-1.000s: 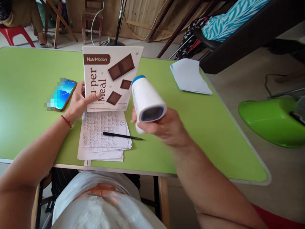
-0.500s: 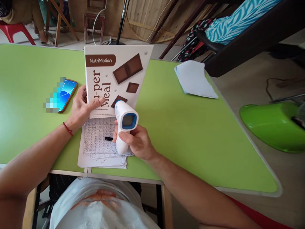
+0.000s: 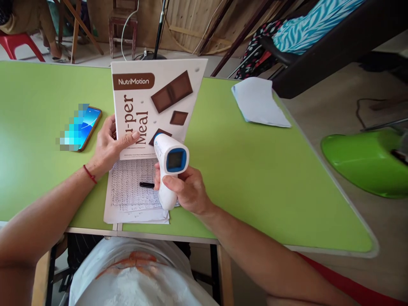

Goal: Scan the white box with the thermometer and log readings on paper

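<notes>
My left hand (image 3: pixel 110 142) grips the lower left side of a white box (image 3: pixel 134 110) printed with "NutriMotion", "Meal" and brown chocolate pieces. Its thumb lies across the front, while the other fingers go behind. Wrapped round the handle of a white and blue infrared thermometer (image 3: pixel 166 182) is my right hand (image 3: pixel 189 189). The thermometer's nose points at the box's lower front, and its dark screen faces me; I cannot tell whether the two touch. Handwritten sheets of paper (image 3: pixel 127 187) lie on the table below the box. On them rests a black pen (image 3: pixel 146 185), partly hidden by my right fingers.
A phone (image 3: pixel 87 129) with a lit screen lies on the green table (image 3: pixel 255 178), left of the box. Folded white paper (image 3: pixel 261 102) sits near the right edge. Beyond that edge is a green plastic seat (image 3: pixel 363 165). A person sits on a red stool (image 3: pixel 22 42) at the back left.
The thermometer and my right hand have shifted slightly right and toward me. My left hand keeps its hold on the box, which has barely moved. The view has shifted a little.
</notes>
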Demonstrator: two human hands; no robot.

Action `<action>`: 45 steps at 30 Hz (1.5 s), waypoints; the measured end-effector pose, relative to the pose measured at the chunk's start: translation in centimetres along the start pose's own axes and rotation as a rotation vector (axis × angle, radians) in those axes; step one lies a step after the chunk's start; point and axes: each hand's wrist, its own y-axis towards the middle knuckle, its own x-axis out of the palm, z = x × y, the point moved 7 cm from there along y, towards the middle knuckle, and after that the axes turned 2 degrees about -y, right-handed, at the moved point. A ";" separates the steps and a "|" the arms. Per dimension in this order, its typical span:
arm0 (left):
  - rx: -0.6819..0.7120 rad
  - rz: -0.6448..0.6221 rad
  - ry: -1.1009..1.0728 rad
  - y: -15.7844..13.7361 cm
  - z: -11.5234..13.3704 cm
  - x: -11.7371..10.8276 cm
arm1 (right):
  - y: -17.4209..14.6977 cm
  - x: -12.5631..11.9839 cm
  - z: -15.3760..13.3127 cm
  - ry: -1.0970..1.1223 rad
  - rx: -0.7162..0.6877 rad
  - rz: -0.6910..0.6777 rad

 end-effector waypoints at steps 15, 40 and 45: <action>0.104 -0.016 -0.033 0.6 0.7 -0.7 | 0.4 -2.9 -3.5 -0.399 -0.235 0.096; 0.128 -0.107 0.289 2.1 -1.6 -2.6 | -0.4 -4.6 -5.3 -1.169 -0.424 -0.086; 0.127 -0.132 0.504 2.4 -2.6 -2.6 | -0.4 -4.6 -4.7 -1.279 -0.407 -0.142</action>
